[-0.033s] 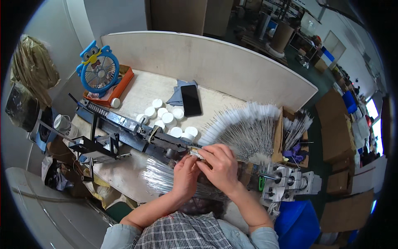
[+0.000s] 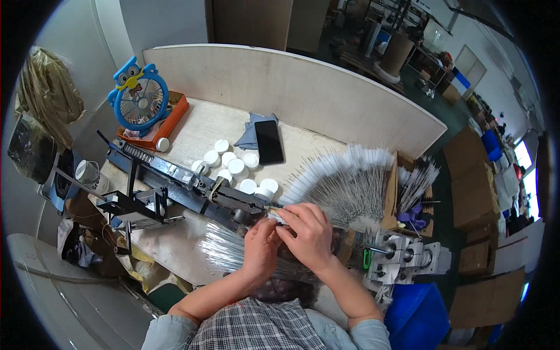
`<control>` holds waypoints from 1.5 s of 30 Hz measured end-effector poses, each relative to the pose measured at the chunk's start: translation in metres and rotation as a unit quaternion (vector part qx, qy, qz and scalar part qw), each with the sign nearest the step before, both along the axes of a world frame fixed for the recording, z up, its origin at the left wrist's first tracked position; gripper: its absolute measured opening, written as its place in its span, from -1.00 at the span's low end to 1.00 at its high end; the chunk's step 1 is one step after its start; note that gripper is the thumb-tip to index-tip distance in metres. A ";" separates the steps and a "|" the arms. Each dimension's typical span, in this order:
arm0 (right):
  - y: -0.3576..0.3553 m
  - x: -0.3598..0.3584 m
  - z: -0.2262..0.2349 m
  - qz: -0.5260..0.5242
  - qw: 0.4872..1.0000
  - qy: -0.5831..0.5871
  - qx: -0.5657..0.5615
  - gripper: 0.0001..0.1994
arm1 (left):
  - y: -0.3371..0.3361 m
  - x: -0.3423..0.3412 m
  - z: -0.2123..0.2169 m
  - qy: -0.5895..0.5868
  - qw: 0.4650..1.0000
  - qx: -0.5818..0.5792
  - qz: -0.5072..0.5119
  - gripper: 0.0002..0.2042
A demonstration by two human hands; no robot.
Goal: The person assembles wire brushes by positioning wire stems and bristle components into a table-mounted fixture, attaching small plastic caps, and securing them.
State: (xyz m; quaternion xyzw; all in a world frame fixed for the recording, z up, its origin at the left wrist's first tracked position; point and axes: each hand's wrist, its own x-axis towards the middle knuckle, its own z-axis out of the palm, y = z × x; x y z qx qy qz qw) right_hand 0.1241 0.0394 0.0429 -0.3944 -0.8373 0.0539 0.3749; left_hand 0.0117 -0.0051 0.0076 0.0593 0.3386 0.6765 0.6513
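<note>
Head view: thin white-tipped rods (image 2: 344,181) lie fanned across the workbench (image 2: 204,131), just beyond both hands. They look light, springy and easily bent, best pinched near the white end. Right hand (image 2: 309,233) and left hand (image 2: 261,248) are closed together, fingertips pinching one small white piece (image 2: 274,217) beside the black machine rail (image 2: 186,184).

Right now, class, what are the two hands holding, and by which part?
Both the left hand and the right hand pinch a small white piece by its near end, beside the black machine rail; what the piece is cannot be told.
</note>
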 end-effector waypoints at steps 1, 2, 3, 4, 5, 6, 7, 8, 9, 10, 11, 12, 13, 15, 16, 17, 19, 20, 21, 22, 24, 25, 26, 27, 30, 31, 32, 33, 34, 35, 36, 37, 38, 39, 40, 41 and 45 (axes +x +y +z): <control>0.001 -0.006 -0.003 -0.020 1.000 0.002 0.000 -0.73 | 0.002 -0.002 0.001 -0.012 1.000 0.002 0.009 -0.93; 0.002 -0.007 -0.004 -0.030 0.999 -0.002 0.017 -0.70 | 0.003 -0.003 0.000 -0.015 1.000 0.005 0.014 -0.93; 0.002 -0.006 -0.003 -0.026 0.999 -0.004 0.021 -0.70 | 0.002 -0.004 -0.003 -0.003 1.000 0.003 0.002 -0.90; -0.001 -0.005 -0.002 -0.024 0.999 -0.008 0.027 -0.71 | 0.001 -0.004 -0.007 0.008 1.000 -0.001 -0.009 -0.87; -0.001 -0.003 -0.001 -0.023 0.999 -0.011 0.033 -0.71 | 0.001 -0.004 -0.013 0.005 1.000 0.001 -0.007 -0.87; 0.001 -0.004 0.000 -0.021 0.999 -0.014 0.035 -0.71 | 0.002 -0.005 -0.020 0.016 1.000 0.014 -0.008 -0.86; 0.001 -0.002 0.001 -0.014 0.999 -0.025 0.030 -0.72 | 0.001 -0.005 -0.017 0.027 0.999 0.024 -0.013 -0.86; 0.000 -0.001 0.001 -0.006 0.999 -0.037 0.025 -0.73 | 0.000 -0.004 -0.014 0.025 0.999 0.022 -0.014 -0.86; -0.001 0.000 0.001 -0.007 0.999 -0.039 0.023 -0.73 | -0.002 -0.003 -0.010 0.023 1.000 0.012 -0.008 -0.86; 0.000 0.001 0.002 -0.003 0.999 -0.033 0.017 -0.74 | 0.000 -0.003 -0.002 0.021 1.000 0.004 -0.002 -0.85; 0.001 0.002 0.003 0.002 1.000 -0.027 0.011 -0.74 | 0.001 -0.002 0.004 0.020 1.000 0.004 -0.002 -0.85; 0.002 0.003 0.001 0.002 1.000 -0.028 0.011 -0.74 | 0.002 -0.001 0.008 0.009 1.000 -0.004 0.005 -0.87; 0.003 0.005 0.000 0.003 1.000 -0.029 0.009 -0.74 | 0.003 0.000 0.010 -0.002 1.000 -0.012 0.012 -0.88; 0.004 0.006 0.000 0.006 1.000 -0.029 0.006 -0.74 | 0.003 0.001 0.002 0.017 1.000 -0.009 0.007 -0.89; 0.004 0.006 0.000 0.006 0.999 -0.031 0.010 -0.74 | 0.003 0.001 0.000 0.037 0.999 -0.007 -0.001 -0.90; 0.004 0.007 0.000 0.005 0.999 -0.032 0.014 -0.74 | 0.003 0.001 -0.001 0.037 0.999 -0.008 -0.001 -0.90; 0.005 0.006 0.000 0.008 0.999 -0.031 0.014 -0.74 | 0.004 0.001 -0.001 0.028 1.000 -0.011 0.006 -0.92; 0.005 0.005 0.001 0.010 0.999 -0.031 0.014 -0.74 | 0.003 -0.001 -0.004 0.029 0.999 -0.011 0.004 -0.92; 0.003 0.006 0.002 0.007 0.999 -0.030 0.014 -0.74 | 0.002 -0.003 -0.009 0.021 1.000 -0.012 -0.003 -0.91; 0.002 0.007 0.003 0.010 1.000 -0.023 0.014 -0.74 | 0.003 -0.004 -0.009 0.012 1.000 -0.011 -0.009 -0.91; -0.001 0.008 0.011 0.010 1.000 -0.013 0.017 -0.74 | 0.003 -0.003 -0.004 0.023 1.000 -0.012 -0.009 -0.90; -0.004 0.011 0.018 -0.009 1.000 -0.022 0.013 -0.76 | 0.002 -0.003 0.001 0.033 0.999 -0.014 -0.007 -0.86; -0.006 0.015 0.021 -0.028 0.999 -0.031 0.008 -0.78 | 0.001 -0.004 0.005 0.035 0.999 -0.014 -0.010 -0.86; -0.007 0.018 0.018 -0.032 0.999 -0.028 0.008 -0.78 | 0.000 -0.008 0.009 0.002 1.000 -0.011 -0.006 -0.77; -0.013 0.030 0.008 -0.014 0.996 -0.082 -0.042 -0.87 | -0.005 -0.012 0.007 -0.017 1.000 -0.014 -0.016 -0.61; -0.014 0.031 0.009 -0.026 0.996 -0.078 -0.046 -0.87 | -0.006 -0.014 0.003 -0.005 1.000 -0.017 -0.024 -0.54; -0.015 0.032 0.011 -0.021 0.996 -0.064 -0.051 -0.86 | -0.006 -0.017 0.000 -0.008 0.999 0.018 -0.050 -0.46; -0.016 0.033 0.013 -0.017 0.997 -0.049 -0.055 -0.85 | -0.007 -0.016 -0.002 -0.003 0.998 0.012 -0.062 -0.46; -0.016 0.035 0.013 -0.028 0.997 -0.043 -0.063 -0.85 | -0.007 -0.016 0.006 0.013 0.997 0.001 -0.073 -0.42; -0.016 0.037 0.014 -0.024 0.997 -0.032 -0.061 -0.85 | -0.008 -0.015 0.009 0.028 0.996 -0.010 -0.083 -0.37; -0.016 0.039 0.014 -0.020 0.998 -0.022 -0.060 -0.85 | -0.008 -0.015 0.006 0.043 0.995 -0.011 -0.087 -0.34; -0.018 0.041 0.016 -0.026 0.997 -0.014 -0.071 -0.85 | -0.011 -0.016 0.006 0.050 0.994 -0.022 -0.094 -0.34; -0.020 0.043 0.021 -0.012 0.999 0.008 -0.047 -0.84 | -0.013 -0.015 0.008 0.079 0.991 -0.019 -0.104 -0.35; -0.025 0.045 0.024 0.004 0.999 0.029 -0.024 -0.84 | -0.017 -0.016 0.010 0.108 0.988 -0.016 -0.112 -0.37; -0.037 0.049 0.024 -0.010 0.996 0.014 -0.084 -0.85 | -0.021 -0.015 0.010 0.097 0.987 -0.006 -0.125 -0.48; -0.046 0.053 0.012 -0.017 0.996 0.014 -0.087 -0.85 | -0.025 -0.015 0.013 0.096 0.987 -0.008 -0.133 -0.48; -0.056 0.068 -0.049 0.012 0.942 -0.123 -0.313 -0.86 | -0.048 -0.057 0.007 0.217 0.965 -0.017 -0.147 -0.56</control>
